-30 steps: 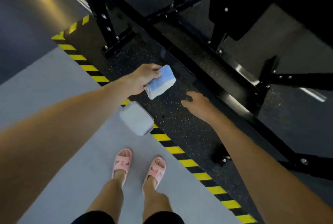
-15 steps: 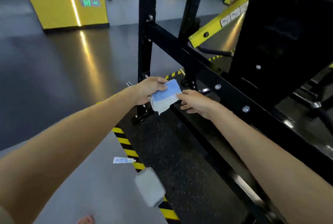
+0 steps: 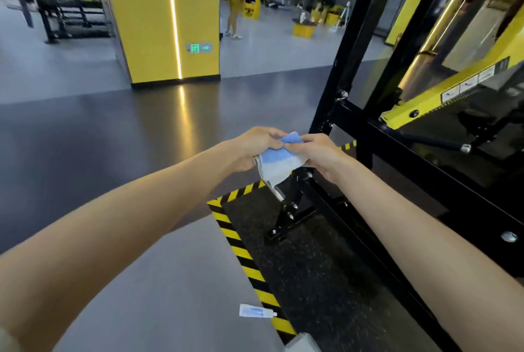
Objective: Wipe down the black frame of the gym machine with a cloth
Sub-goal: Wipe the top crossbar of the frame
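A blue-and-white cloth [image 3: 279,163] (folded and bunched) is held aloft just beside the glossy, bolted black frame [image 3: 343,74].

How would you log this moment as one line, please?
phase: readying cloth | left hand: grips cloth | right hand: pinches cloth | black frame: apparently untouched

Gym; black machine frame [image 3: 397,136]; hazard-striped rubber mat [image 3: 312,281]; racks [image 3: 65,11]

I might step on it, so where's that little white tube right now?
Head view, bottom centre: the tube lies on the grey floor, just left of the yellow-black hazard tape.
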{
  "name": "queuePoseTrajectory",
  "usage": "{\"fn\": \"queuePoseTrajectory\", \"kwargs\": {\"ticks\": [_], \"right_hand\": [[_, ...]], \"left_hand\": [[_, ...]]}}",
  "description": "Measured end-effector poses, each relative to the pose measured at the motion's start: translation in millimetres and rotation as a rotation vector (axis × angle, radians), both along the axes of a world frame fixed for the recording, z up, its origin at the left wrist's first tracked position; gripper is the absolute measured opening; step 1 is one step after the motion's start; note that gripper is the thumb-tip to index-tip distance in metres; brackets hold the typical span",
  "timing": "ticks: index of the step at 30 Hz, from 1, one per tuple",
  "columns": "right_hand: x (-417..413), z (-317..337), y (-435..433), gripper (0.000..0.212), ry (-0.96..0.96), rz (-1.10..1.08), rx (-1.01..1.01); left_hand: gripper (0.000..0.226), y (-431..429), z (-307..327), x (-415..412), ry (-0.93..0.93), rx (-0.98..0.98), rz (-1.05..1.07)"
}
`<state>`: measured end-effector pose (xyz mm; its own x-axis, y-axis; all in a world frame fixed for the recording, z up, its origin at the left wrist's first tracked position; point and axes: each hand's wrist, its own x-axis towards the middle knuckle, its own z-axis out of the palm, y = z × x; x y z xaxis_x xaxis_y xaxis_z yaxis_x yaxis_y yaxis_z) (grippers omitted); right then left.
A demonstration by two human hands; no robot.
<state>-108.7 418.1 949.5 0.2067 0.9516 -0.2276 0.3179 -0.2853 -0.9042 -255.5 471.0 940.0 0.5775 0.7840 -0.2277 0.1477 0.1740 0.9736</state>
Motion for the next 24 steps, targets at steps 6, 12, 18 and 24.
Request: {"fn": "queuePoseTrajectory", "kwargs": {"ticks": [6,12,18,24], "right_hand": [[-24,5,85,0.014,0.030,-0.111,0.013],[-21,-1,199,0.014,0.053,-0.205,0.015],[-34,10,318,0.007,0.113,-0.115,-0.034],[-43,14,425,0.029,-0.108,-0.026,-0.167]], "left_hand": [[0.006,80,2,-28,-0.011,-0.065,-0.011],[0.021,173,-7,-39,0.166,-0.013,0.046],[0.012,303,22,-64,0.168,0.040,0.216],[0.018,420,18,-70,0.075,0.098,0.300]]}}
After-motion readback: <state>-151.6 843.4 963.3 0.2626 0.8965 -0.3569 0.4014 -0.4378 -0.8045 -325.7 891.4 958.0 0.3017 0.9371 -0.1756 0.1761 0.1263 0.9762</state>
